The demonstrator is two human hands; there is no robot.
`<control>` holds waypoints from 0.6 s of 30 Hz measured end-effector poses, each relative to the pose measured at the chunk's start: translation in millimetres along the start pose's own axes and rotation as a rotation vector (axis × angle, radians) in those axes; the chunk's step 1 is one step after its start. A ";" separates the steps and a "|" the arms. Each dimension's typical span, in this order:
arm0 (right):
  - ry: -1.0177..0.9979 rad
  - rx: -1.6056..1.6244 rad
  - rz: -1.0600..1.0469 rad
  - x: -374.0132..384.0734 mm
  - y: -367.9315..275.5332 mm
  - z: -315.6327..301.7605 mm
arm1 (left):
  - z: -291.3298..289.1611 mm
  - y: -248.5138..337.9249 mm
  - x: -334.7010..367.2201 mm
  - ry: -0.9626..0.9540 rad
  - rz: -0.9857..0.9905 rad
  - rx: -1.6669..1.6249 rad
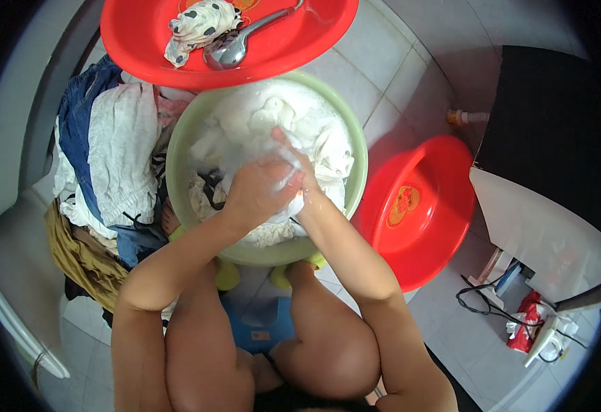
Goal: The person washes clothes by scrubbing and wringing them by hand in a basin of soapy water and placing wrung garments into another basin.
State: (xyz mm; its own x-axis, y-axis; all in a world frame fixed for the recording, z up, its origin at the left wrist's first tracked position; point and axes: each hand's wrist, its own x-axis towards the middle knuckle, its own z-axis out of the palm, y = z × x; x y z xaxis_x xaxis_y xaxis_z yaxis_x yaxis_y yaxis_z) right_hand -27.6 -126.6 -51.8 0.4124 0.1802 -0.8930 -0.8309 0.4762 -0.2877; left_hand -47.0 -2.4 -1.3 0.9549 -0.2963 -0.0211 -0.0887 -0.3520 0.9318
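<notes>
A pale green basin (361, 147) stands between my feet, filled with sudsy water and wet clothes. Over its middle my left hand (262, 189) and my right hand (302, 168) press together, fingers closed around a soapy white cloth (292, 206). Foam covers part of the fingers and hides the cloth's edges. White garments (273, 117) float in the foam beyond my hands. At the basin's left side lies a black-and-white patterned piece (207, 192), and a lacy white piece (273, 234) sits close to the near rim.
Beyond the basin, a red tub (293, 58) holds a shower head (228, 51) and a spotted wet cloth (204, 24). Another red tub (444, 199) leans at the right. Clothes (122, 151) are piled on the left. Cables (486, 299) and a power strip (547, 340) lie at lower right.
</notes>
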 end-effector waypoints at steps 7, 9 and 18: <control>0.147 -0.134 -0.463 -66.4 3.3 35.0 | -25.5 -45.4 20.1 0.055 0.076 0.323; 0.098 -0.807 -0.425 -89.9 -30.9 39.3 | -35.9 -53.4 9.0 0.004 -0.053 0.265; -0.182 -1.101 -0.724 -127.4 -41.8 29.8 | -66.4 -16.3 -15.5 0.013 0.091 0.393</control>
State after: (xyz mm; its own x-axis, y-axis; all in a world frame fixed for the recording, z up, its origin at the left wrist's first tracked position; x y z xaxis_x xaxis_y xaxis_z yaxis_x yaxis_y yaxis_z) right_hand -34.3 -143.8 84.4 0.8587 0.3359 -0.3870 -0.2353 -0.4125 -0.8800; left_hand -41.6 66.9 7.8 0.9415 -0.3313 0.0617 -0.2719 -0.6385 0.7200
